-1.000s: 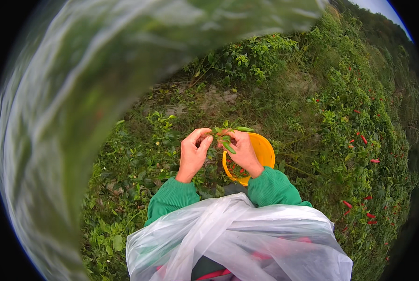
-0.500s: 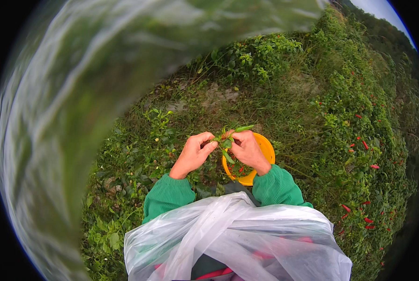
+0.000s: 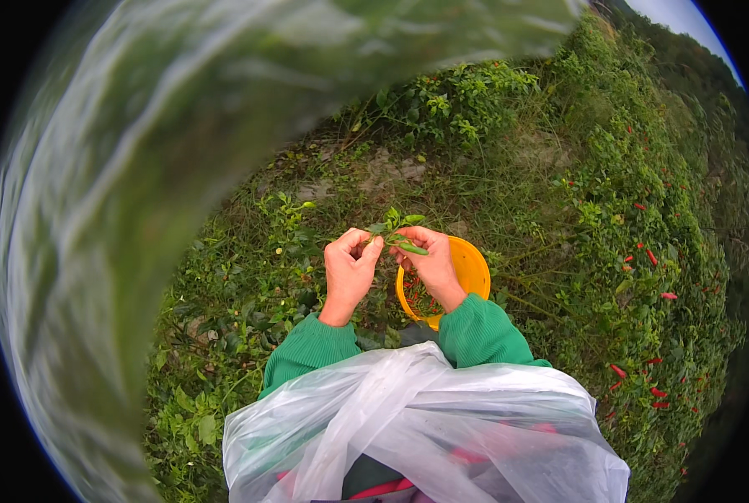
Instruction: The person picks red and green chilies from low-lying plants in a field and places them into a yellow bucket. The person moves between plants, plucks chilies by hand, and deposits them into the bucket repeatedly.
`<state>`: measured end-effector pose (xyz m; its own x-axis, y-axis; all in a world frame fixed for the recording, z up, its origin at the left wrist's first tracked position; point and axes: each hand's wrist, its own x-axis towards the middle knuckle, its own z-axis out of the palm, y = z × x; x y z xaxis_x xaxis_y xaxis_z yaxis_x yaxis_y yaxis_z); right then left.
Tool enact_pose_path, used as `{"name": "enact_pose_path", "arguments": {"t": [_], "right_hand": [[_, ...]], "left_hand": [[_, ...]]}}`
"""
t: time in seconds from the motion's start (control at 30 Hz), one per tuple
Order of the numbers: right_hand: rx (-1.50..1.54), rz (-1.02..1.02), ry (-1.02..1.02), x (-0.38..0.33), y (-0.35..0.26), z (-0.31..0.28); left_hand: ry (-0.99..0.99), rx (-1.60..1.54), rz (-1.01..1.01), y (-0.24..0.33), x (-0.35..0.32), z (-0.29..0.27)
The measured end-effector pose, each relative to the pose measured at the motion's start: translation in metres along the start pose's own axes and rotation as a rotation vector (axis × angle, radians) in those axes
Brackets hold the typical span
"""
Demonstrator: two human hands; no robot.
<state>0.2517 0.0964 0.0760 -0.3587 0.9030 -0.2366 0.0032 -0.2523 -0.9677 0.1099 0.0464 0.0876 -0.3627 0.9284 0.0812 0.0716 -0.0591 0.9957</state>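
A leafy chili sprig point(image 3: 389, 225) is held up between my two hands, in front of my body. Thumb and fingertips of my left hand point(image 3: 348, 275) pinch its stem end. My right hand point(image 3: 435, 267) has its fingers closed at the sprig's other side, where a green chili point(image 3: 412, 248) lies across them; the fingertips are partly hidden by leaves. Just under the right hand stands a yellow bucket point(image 3: 477, 272) with red and green chilies point(image 3: 416, 300) inside. Green sleeves cover both forearms.
Chili bushes with red chilies point(image 3: 617, 370) grow along the right. Low leafy plants point(image 3: 224, 293) spread on the left, with grass and bare soil point(image 3: 387, 168) ahead. Clear plastic sheeting point(image 3: 341, 402) covers my torso, and a blurred sheet point(image 3: 98, 210) fills the upper left.
The sprig has turned in my fingers, its chili now pointing right and lower. Both hands have shifted slightly, the right one a little to the left.
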Motion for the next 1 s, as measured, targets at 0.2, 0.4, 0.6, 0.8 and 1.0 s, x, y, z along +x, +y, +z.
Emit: {"name": "enact_pose_path", "arguments": {"t": [0.2, 0.4, 0.6, 0.8, 1.0], "right_hand": [[0.616, 0.065, -0.232, -0.023, 0.004, -0.001], [0.256, -0.113, 0.061, -0.017, -0.01, 0.0], [0.194, -0.194, 0.095, -0.019, -0.01, 0.001], [0.193, -0.196, 0.05, -0.019, -0.008, 0.002], [0.249, -0.163, -0.076, -0.017, -0.003, -0.001]], "left_hand": [[0.042, -0.075, -0.045, -0.003, 0.001, -0.003], [0.008, 0.013, 0.014, 0.002, -0.003, 0.007], [-0.158, -0.084, -0.076, 0.004, 0.0, 0.001], [-0.24, -0.11, -0.091, 0.005, 0.001, -0.004], [-0.323, -0.166, -0.103, 0.007, -0.001, -0.012]]}}
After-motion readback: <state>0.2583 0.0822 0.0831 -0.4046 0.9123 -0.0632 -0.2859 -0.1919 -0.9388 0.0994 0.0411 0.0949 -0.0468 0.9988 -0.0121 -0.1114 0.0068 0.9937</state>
